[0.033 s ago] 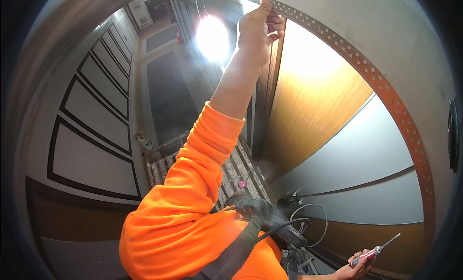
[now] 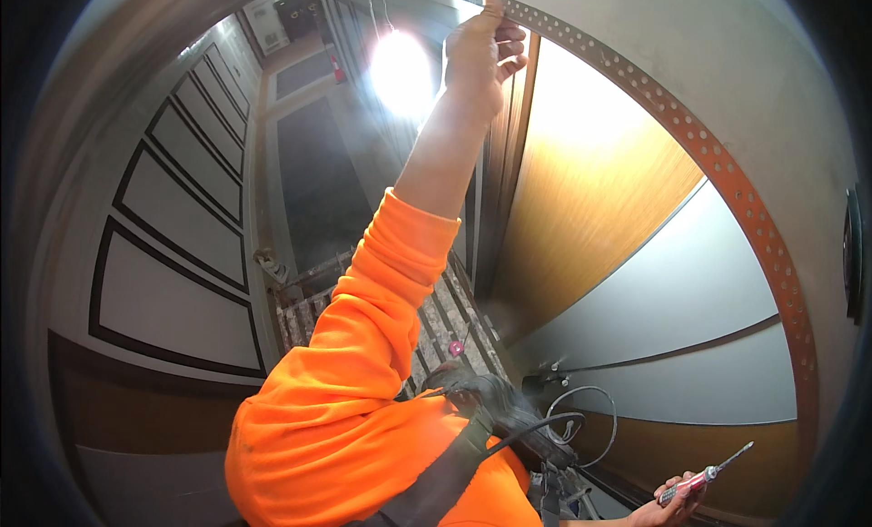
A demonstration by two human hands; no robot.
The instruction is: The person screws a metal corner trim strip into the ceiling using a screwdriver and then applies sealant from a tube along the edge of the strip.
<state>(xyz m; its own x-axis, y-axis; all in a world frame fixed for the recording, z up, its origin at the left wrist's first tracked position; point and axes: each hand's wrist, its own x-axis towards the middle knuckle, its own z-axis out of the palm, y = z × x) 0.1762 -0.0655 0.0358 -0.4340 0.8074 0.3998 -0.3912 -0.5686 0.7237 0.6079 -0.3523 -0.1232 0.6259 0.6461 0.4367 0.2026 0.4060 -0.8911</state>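
Observation:
My left hand [image 2: 476,59] is stretched up at the top, its thumb pressed on a long perforated metal strip [image 2: 708,145] and its other fingers curled in beside it. The strip bows along the pale surface overhead, grey at the top and rust-red lower down on the right. Low at the right, my right hand [image 2: 670,512] is wrapped round the red and whitish handle of a screwdriver [image 2: 692,481]. Its thin shaft points up and to the right, away from the strip. My left arm wears an orange sleeve [image 2: 363,327].
A bright bulb [image 2: 401,73] hangs on wires close to my left wrist. On the right stands a wood-and-white panel [image 2: 590,191]. Below me lies a slatted platform [image 2: 445,318], with a looped cable [image 2: 610,409] and a dark strap [image 2: 436,472] near my body. Black-framed wall panels [image 2: 173,300] line the left.
My left hand has shifted slightly to the left along the strip. The right hand and the screwdriver have hardly moved.

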